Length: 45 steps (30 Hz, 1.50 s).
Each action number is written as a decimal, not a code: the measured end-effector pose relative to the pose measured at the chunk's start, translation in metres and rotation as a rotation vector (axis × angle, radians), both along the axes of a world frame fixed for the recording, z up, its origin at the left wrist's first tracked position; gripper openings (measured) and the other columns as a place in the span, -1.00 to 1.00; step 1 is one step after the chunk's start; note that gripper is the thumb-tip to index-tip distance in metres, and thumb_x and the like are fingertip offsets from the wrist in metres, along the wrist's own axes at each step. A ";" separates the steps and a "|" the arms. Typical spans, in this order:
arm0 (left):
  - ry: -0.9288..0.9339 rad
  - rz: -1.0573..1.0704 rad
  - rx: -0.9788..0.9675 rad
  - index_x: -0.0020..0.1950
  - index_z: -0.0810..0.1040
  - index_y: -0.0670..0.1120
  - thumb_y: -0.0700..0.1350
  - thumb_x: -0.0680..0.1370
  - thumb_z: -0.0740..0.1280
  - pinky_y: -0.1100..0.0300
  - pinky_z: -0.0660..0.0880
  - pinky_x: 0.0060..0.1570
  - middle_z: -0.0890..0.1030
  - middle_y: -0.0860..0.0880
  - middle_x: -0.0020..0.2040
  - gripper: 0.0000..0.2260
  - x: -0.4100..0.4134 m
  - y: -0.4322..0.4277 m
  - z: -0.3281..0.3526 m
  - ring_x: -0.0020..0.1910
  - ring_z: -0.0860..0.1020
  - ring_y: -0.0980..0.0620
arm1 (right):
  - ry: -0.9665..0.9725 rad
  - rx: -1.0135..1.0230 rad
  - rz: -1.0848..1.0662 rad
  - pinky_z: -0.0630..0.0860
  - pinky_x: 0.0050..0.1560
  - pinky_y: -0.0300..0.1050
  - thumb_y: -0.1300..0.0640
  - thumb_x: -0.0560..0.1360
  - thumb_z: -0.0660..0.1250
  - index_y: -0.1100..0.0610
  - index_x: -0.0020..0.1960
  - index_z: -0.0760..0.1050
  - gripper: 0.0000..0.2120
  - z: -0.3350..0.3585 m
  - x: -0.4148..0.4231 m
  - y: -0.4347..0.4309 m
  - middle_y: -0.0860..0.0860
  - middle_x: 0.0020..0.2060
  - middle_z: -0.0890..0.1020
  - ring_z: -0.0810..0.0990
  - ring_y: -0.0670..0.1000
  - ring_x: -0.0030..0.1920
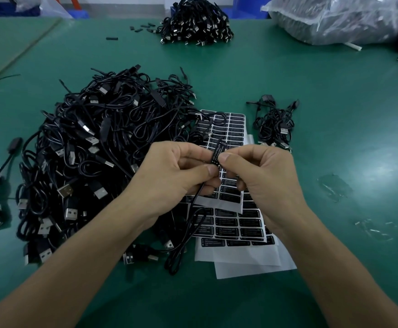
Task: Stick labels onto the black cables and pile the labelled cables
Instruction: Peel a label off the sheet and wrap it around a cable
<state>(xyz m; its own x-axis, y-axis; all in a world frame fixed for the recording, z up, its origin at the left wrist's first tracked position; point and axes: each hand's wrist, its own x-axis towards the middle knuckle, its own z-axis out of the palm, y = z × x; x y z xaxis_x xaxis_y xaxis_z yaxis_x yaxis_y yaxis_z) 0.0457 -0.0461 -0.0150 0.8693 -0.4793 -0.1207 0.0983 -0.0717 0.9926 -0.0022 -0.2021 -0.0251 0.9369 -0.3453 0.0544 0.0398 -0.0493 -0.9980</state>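
Both hands meet over the green table (pixel 335 110). The left hand (pixel 174 174) pinches the slim block of a black cable (pixel 218 146) between thumb and curled fingers (pixel 206 171). The right hand (pixel 264 178) pinches the same block from the 3 o'clock side, its thumb on the label (pixel 214 157) that lies along the block. The cable's lead hangs toward 6 o'clock and loops on the table. Label sheets (pixel 234 129) lie beneath the hands. A big cable pile (pixel 91 157) sits at 9 o'clock from the hands and overlaps the sheets' edge. A small pile (pixel 275 125) lies at 1 o'clock, just beside the sheets. Another pile (pixel 195 22) sits far off at 12 o'clock, and a plastic bag (pixel 340 17) at 2 o'clock.
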 end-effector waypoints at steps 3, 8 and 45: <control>0.013 0.003 0.003 -0.01 0.67 -0.16 -0.31 0.49 0.46 0.24 0.63 -0.25 0.73 -0.15 -0.21 -0.89 0.000 0.000 0.000 -0.23 0.73 -0.02 | 0.001 -0.026 -0.015 0.41 -0.38 -0.41 0.23 0.45 0.50 0.08 -0.26 0.66 -0.87 -0.001 0.000 0.000 -0.11 -0.47 0.62 0.52 -0.22 -0.42; 0.025 0.006 0.011 0.04 0.65 -0.21 -0.32 0.50 0.45 0.25 0.63 -0.25 0.73 -0.15 -0.20 -0.86 -0.001 -0.001 0.001 -0.22 0.73 -0.02 | 0.007 -0.063 -0.042 0.41 -0.39 -0.42 0.22 0.44 0.51 0.05 -0.28 0.66 -0.85 -0.001 0.000 0.000 -0.12 -0.47 0.62 0.53 -0.25 -0.42; -0.022 -0.021 0.004 0.00 0.67 -0.18 -0.32 0.51 0.45 0.23 0.63 -0.24 0.72 -0.17 -0.21 -0.90 -0.002 0.001 -0.003 -0.21 0.73 -0.04 | -0.018 -0.148 -0.071 0.41 -0.41 -0.36 0.05 0.36 0.59 0.03 -0.29 0.68 -0.87 -0.005 0.000 -0.005 -0.10 -0.49 0.62 0.47 -0.22 -0.48</control>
